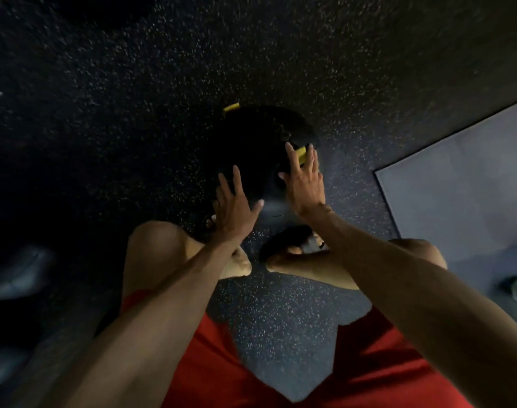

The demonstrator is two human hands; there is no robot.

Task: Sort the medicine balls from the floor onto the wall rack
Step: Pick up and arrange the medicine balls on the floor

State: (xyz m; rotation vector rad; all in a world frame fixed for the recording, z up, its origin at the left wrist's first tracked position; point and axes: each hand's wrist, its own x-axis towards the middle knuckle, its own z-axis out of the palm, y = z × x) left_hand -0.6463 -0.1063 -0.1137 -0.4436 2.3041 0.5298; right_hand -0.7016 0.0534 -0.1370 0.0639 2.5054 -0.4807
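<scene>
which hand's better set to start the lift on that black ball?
Right, probably. The right hand lies spread on the black medicine ball, fingertips by its yellow marking. The left hand sits at the near edge.

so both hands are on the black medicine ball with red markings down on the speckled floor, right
Not quite: the markings are yellow, not red. The head view shows the left hand and right hand spread on the black medicine ball, down by the speckled floor, with yellow patches at its top edge and under the right fingers.
</scene>
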